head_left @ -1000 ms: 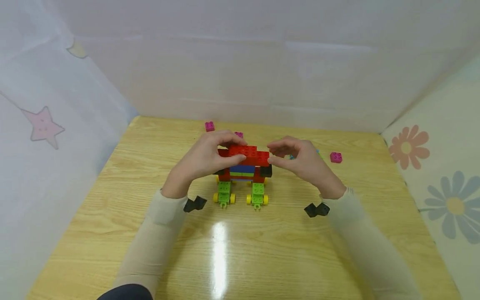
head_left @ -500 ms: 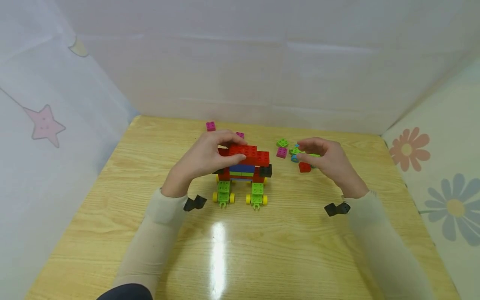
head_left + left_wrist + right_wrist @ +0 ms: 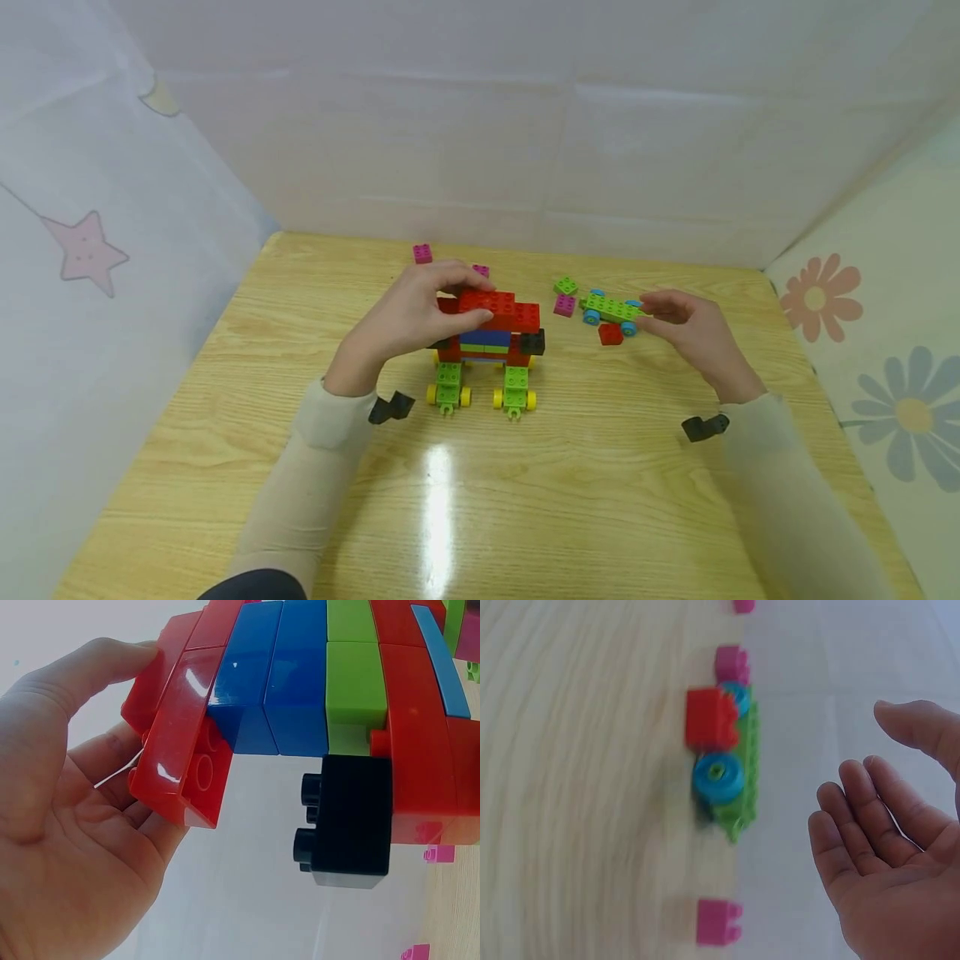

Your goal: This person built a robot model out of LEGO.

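My left hand (image 3: 405,315) grips the top red bricks (image 3: 495,307) of a tall toy-brick build, thumb in front and fingers behind. Below them come blue bricks (image 3: 300,682), lime and red layers, and black bricks (image 3: 354,821) sticking out at the sides. Lime wheeled bases (image 3: 515,379) with yellow wheels stand at its foot. Over on the right, my right hand (image 3: 693,337) has its fingers apart and holds nothing. Its fingertips are close to the end of a lime wheeled base (image 3: 611,309) with blue wheels. Beside that lies a red brick (image 3: 611,334).
Left of the blue-wheeled base lie a lime brick (image 3: 566,286) and a pink brick (image 3: 564,305). More pink bricks (image 3: 422,253) sit at the table's back edge. One pink brick (image 3: 716,922) shows in the right wrist view. Cloth walls (image 3: 480,158) border the wooden table (image 3: 540,500).
My right hand has moved from beside the build rightward to the blue-wheeled base, uncovering the loose bricks there. The left hand keeps its grip on the build, which stays in place.
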The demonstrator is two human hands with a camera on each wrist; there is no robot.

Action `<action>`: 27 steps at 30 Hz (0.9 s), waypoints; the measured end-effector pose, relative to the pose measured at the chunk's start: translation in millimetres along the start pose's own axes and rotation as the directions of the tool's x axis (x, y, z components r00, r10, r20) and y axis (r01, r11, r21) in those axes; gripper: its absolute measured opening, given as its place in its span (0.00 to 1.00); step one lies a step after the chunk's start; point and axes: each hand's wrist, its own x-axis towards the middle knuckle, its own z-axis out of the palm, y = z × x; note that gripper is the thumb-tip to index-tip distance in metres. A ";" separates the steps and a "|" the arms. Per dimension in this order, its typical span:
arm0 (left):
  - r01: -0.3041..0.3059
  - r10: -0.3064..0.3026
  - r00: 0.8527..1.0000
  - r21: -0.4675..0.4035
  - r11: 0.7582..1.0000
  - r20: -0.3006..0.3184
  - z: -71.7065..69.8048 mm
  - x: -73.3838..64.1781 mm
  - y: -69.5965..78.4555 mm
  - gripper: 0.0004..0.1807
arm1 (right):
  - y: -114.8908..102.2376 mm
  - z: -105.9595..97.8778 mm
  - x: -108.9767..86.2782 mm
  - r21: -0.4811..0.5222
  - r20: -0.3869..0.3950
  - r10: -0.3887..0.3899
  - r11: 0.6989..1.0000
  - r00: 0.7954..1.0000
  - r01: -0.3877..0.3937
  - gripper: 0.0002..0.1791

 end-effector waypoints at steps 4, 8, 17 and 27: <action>-0.002 0.002 1.000 0.003 1.000 0.001 -0.3 1.0 -0.1 0.18 | 19.2 -10.4 3.6 -0.034 -0.014 0.038 0.999 0.999 -0.039 0.34; 0.002 -0.002 1.000 0.012 1.000 0.004 -0.5 2.3 1.2 0.18 | 35.7 -19.4 7.2 -0.059 -0.015 0.072 0.996 0.997 -0.072 0.35; 0.017 -0.017 1.000 0.012 1.000 0.009 -0.1 1.1 2.9 0.18 | 60.0 -33.3 17.6 -0.133 -0.037 0.120 0.983 0.992 -0.124 0.37; 0.003 -0.003 1.000 0.007 1.000 0.010 0.2 -0.4 2.3 0.18 | 68.7 -40.0 29.9 -0.170 -0.027 0.177 0.969 0.984 -0.179 0.38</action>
